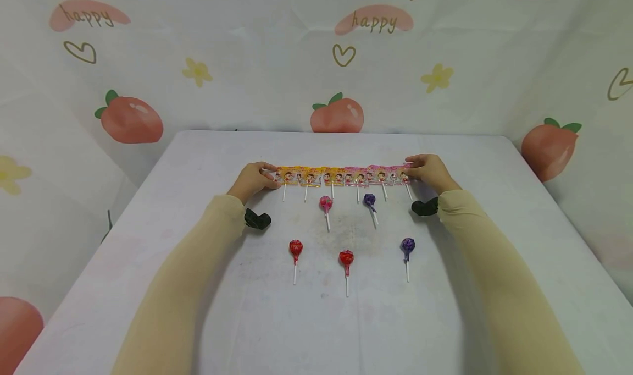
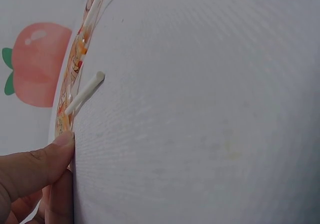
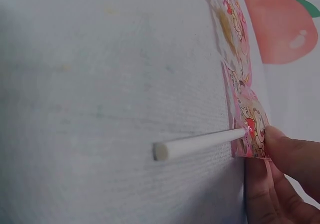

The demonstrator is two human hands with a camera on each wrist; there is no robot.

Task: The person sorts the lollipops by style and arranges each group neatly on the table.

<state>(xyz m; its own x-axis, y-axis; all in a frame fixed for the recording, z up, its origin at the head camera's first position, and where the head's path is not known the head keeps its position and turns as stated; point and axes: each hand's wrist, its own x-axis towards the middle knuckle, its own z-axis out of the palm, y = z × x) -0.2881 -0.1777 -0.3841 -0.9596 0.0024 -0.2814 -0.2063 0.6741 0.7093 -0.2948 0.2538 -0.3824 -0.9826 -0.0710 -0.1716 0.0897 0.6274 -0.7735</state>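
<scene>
A row of wrapped flat lollipops stretches across the table between the hands, with orange wrappers (image 1: 310,177) on the left half and pink wrappers (image 1: 379,175) on the right. The left hand (image 1: 256,180) pinches the wrapper edge of the leftmost lollipop (image 1: 287,175) between thumb and fingers. At the other end, the right hand (image 1: 429,171) pinches the rightmost pink lollipop (image 3: 252,126), thumb on top and fingers beneath. White sticks point toward the person. Both wrist views show the wrappers lying edge to edge close over the table.
Nearer the person lie several round lollipops: a pink one (image 1: 326,203), red ones (image 1: 295,248) and purple ones (image 1: 407,246). Black wrist devices (image 1: 257,219) hang at both cuffs. The white table (image 1: 237,320) meets a fruit-print cloth (image 1: 277,89) behind it.
</scene>
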